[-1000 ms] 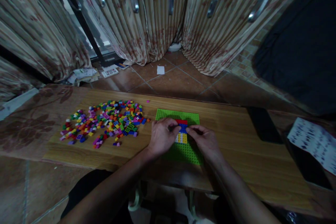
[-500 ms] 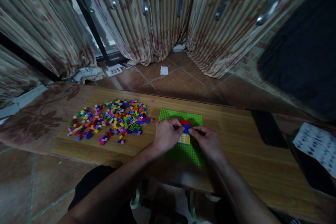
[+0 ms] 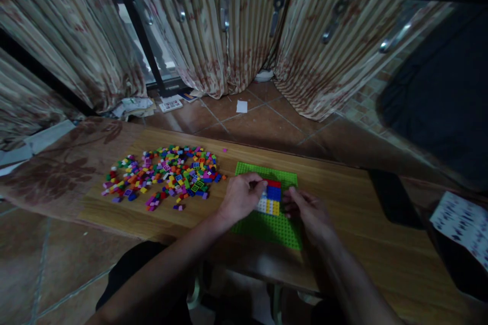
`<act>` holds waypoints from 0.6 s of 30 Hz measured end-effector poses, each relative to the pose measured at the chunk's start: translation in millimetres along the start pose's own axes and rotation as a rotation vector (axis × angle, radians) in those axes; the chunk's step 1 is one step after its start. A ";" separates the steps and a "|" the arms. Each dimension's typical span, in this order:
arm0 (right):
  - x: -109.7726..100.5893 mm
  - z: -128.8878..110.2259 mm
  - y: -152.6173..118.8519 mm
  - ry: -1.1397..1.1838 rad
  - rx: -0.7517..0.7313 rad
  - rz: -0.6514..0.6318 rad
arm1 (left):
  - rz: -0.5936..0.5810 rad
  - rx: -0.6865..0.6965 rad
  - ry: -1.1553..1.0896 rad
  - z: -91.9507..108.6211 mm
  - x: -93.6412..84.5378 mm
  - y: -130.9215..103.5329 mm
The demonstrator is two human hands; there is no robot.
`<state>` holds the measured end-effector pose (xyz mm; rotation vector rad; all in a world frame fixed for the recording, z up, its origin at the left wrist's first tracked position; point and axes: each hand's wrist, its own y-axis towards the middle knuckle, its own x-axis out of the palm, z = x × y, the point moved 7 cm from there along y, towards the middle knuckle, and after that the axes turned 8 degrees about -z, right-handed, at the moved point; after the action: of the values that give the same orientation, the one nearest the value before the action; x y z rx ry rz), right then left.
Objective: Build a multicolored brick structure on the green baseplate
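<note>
A green studded baseplate (image 3: 284,233) lies on the wooden table, bearing a block of red bricks (image 3: 274,183), blue bricks (image 3: 273,193) and white and yellow bricks (image 3: 273,207). My left hand (image 3: 243,194) is at the block's left side, fingers pinched together near the blue bricks; whatever they hold is too small to make out. Just right of the block is my right hand (image 3: 307,208), its fingers loosely bent and apart from the bricks, with nothing visible in them. Many loose coloured bricks (image 3: 171,170) are spread to the left.
The wooden table (image 3: 354,223) carries a black flat object (image 3: 395,198) at the right, beside a printed sheet (image 3: 463,223). A patterned cloth (image 3: 72,167) covers the table's left end. Curtains (image 3: 206,45) hang beyond it.
My right hand has drawn back to the right from the blue bricks and its fingers have loosened. More of the block shows. The whole view has shifted slightly.
</note>
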<state>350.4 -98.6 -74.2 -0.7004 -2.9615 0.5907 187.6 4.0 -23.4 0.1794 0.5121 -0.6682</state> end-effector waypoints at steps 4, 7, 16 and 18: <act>-12.3 -11.8 -2.0 -0.093 -0.064 0.102 | 0.091 0.024 -0.045 -4.5 -26.2 -0.1; -24.3 -22.7 -6.4 -0.146 -0.128 0.205 | 0.171 0.034 -0.078 -5.8 -40.2 -7.2; 9.3 -59.3 -38.8 -0.456 -0.295 0.283 | 0.229 0.504 0.183 51.9 -30.0 -53.3; 47.3 -68.9 -43.9 -0.432 -0.404 0.133 | 0.283 0.619 0.273 62.3 -34.0 -67.5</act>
<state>298.0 -89.7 3.9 -0.9033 -3.5101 0.1546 146.8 -49.6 47.7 0.9193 0.5151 -0.5084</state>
